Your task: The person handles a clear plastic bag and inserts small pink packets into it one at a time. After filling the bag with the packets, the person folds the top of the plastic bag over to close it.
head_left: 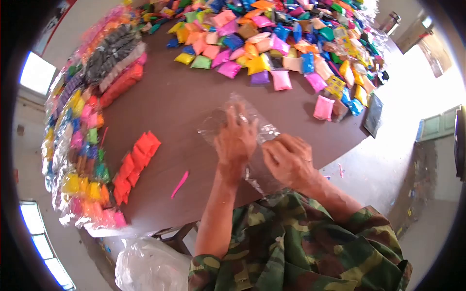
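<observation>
Your left hand (236,138): fingers mostly straight, slightly apart, up against the film; can't tell if they're inside the bag or on top. Your right hand (287,156): fingers curled in, closed on the near right edge of the bag. Two hands, one clear bag (254,112), crumpled, over the table (160,102) in front of you, running back toward your shirt (291,237).

Left of the left hand: one pink strip (179,185), lying alone. Further left, one row of red packets (137,160), overlapping, exact count unclear. Beyond that, along the left edge, bagged stacks (92,136) in many colours, too many to count; one thin red strip (105,136) just beside them.

Far side: one big pile (259,63) of small coloured packets, again too many to count. One black packet (373,115) at the right table edge. Below the table, lower left, one big plastic bag (150,266), whitish, see-through. Few pink scraps (341,170) off to the right, on the floor.
</observation>
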Motion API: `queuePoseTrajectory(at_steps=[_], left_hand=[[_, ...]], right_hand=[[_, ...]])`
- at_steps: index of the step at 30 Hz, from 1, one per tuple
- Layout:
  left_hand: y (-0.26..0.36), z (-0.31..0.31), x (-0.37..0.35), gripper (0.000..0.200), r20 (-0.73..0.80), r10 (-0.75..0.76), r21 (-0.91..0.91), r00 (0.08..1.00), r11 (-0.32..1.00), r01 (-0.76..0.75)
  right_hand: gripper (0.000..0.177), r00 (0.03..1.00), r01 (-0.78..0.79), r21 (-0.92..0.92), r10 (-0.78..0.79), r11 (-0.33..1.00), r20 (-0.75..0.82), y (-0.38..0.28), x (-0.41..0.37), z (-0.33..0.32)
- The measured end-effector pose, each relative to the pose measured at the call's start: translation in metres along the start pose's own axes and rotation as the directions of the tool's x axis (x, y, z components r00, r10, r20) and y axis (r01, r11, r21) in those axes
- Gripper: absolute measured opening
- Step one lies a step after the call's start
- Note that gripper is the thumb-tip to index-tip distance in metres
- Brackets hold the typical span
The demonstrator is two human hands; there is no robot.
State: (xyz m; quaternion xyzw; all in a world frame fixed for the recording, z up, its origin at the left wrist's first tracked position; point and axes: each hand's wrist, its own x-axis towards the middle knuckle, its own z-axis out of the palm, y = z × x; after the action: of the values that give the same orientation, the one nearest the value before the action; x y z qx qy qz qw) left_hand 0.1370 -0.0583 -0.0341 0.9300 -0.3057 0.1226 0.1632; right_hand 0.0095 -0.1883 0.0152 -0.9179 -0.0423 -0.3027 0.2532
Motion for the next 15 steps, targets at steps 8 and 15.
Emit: queuePoseTrajectory(at_steps=[8,15], left_hand=[[-0.006,-0.021,-0.008,0.049,0.050,0.043,-0.156,0.998,0.987,-0.035],[-0.093,-0.107,-0.053,0.010,-0.122,-0.093,0.097,0.988,0.990,0.105]], right_hand=[[0.017,0.991,-0.135,0.153,0.136,0.979,0.006,-0.002,0.005,0.009],[0.015,0.978,-0.208,0.225,0.202,0.952,0.049,0.005,0.010,0.004]])
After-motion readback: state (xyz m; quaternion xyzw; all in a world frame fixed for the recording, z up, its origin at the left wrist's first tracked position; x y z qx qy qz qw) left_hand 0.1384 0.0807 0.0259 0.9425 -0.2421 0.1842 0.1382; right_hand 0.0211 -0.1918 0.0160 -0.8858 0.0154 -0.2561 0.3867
